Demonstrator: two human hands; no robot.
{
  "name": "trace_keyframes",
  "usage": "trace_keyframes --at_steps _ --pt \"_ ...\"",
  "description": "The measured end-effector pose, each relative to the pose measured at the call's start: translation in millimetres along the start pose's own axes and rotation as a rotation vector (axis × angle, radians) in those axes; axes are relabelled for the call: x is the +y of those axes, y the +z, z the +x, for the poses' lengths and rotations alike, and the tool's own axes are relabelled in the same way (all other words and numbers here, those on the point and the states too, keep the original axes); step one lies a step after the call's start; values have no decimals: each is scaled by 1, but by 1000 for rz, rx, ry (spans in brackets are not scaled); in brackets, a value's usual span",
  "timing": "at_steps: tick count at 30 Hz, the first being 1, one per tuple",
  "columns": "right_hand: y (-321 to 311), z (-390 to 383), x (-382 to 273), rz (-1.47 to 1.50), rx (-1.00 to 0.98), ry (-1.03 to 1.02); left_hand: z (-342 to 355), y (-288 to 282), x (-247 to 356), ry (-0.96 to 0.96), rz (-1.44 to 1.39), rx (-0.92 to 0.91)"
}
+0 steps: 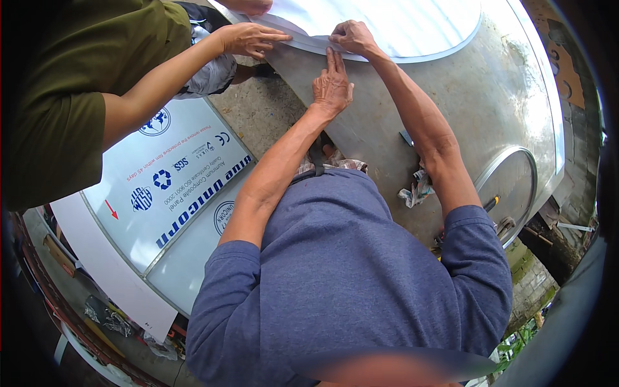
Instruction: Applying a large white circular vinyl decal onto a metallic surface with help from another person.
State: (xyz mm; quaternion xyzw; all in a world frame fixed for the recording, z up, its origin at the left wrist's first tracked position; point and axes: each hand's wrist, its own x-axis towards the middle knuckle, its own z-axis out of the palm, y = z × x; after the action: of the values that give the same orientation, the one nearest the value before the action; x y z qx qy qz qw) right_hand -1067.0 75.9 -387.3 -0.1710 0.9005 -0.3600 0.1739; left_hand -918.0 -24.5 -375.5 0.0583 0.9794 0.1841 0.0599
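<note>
A large white sheet with a rounded outline and a pale grey-white rim strip lies on the grey metal-topped table. My left hand rests palm down near that rim, its first fingers stretched out and their tips touching the strip. Just right of it, my right hand is closed, fingers curled and pinching the rim strip. Another person's hand lies with fingers extended on the strip to the left, and that person's second hand is at the top edge.
Protective-film-covered panels with blue print lie at the left, beside the person in a green shirt. On the table's near right are crumpled paper, a metal ring and a yellow-black handled tool. Cardboard stands beyond.
</note>
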Motion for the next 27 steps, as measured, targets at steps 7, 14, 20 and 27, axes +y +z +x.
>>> trace_keyframes --at_steps 7,14,20,27 --pt "-5 5 3 69 -48 47 -1 -1 2 -1 60 12" --pt "-7 2 18 149 -32 -90 5 -1 11 -4 162 0" --pt "3 -12 -15 -251 -11 -192 2 6 2 -38 183 17" --pt "12 -8 -7 -338 81 -277 5 5 7 -29 159 2"
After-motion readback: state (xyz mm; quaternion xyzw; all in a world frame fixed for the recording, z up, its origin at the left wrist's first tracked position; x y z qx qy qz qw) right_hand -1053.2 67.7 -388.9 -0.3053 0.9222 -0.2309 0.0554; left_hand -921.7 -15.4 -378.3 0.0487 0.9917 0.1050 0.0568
